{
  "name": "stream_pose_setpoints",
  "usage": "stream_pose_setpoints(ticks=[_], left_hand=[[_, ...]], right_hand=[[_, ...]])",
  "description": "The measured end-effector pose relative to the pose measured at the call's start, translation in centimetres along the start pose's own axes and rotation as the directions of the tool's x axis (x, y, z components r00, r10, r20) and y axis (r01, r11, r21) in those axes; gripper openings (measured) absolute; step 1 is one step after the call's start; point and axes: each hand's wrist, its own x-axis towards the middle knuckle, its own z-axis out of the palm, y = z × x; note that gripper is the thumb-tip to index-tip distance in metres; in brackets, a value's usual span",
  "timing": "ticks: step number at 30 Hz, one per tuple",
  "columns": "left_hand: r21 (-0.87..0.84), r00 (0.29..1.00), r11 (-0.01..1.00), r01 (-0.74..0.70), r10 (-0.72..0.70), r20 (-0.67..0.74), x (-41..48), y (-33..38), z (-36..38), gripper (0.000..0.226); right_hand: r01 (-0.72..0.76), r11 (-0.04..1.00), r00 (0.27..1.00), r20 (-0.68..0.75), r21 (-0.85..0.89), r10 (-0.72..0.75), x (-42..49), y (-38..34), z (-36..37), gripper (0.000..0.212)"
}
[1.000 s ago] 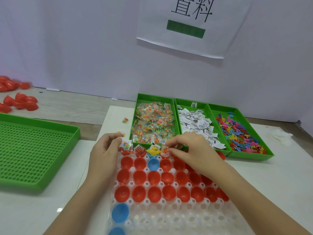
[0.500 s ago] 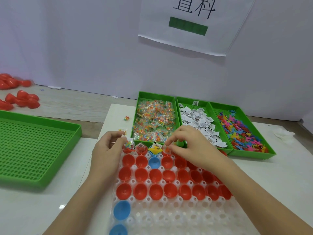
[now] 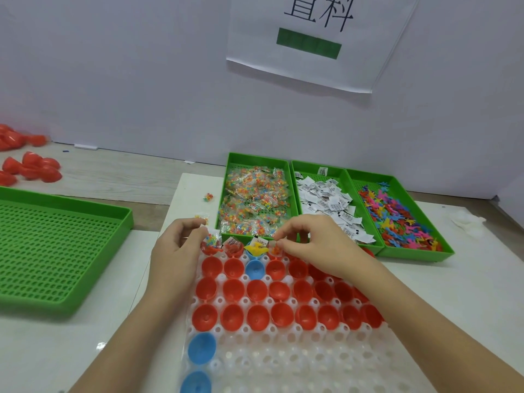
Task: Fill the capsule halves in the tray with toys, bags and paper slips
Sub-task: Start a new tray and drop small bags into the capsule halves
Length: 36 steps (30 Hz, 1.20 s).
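Broadly, a white tabletop (image 3: 467, 293) carries everything, with a big green perforated tray (image 3: 56, 251) lying at the left. At the near centre sits the clear tray (image 3: 283, 361), its far rows seated with red capsule halves (image 3: 256, 289) and a few blue capsule halves (image 3: 201, 348) at the near left. Just beyond it, three green bins stand side by side: the bag bin (image 3: 256, 158) on the left, the slip bin (image 3: 312, 165) in the middle and the toy bin (image 3: 416, 255) on the right. A heap of loose red halves (image 3: 31, 168) lies far left.

Both hands work at the clear tray's far row. The left hand (image 3: 178, 251) has its fingers narrowed to a pinch on a small bead bag (image 3: 213, 240), held just above the far-left red half. The right hand (image 3: 320, 245) likewise pinches a second small bag (image 3: 274, 246) over the fourth half along that row.

Between the hands, a yellow toy (image 3: 256, 248) sticks out of a blue half, and a paper slip (image 3: 232, 241) shows in the red half to its left. Two stray bags (image 3: 208, 197) lie on the tabletop left of the bag bin.
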Motion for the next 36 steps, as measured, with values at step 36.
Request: stream_pose_setpoints(ticks=[36], left_hand=[[-0.044,1.000,0.999,-0.001,0.002,0.026,0.5,0.0,-0.3,0.017]], right_hand=[[-0.554,0.816,0.775,-0.461,-0.164,0.433,-2.8,14.7,-8.2,0.009]])
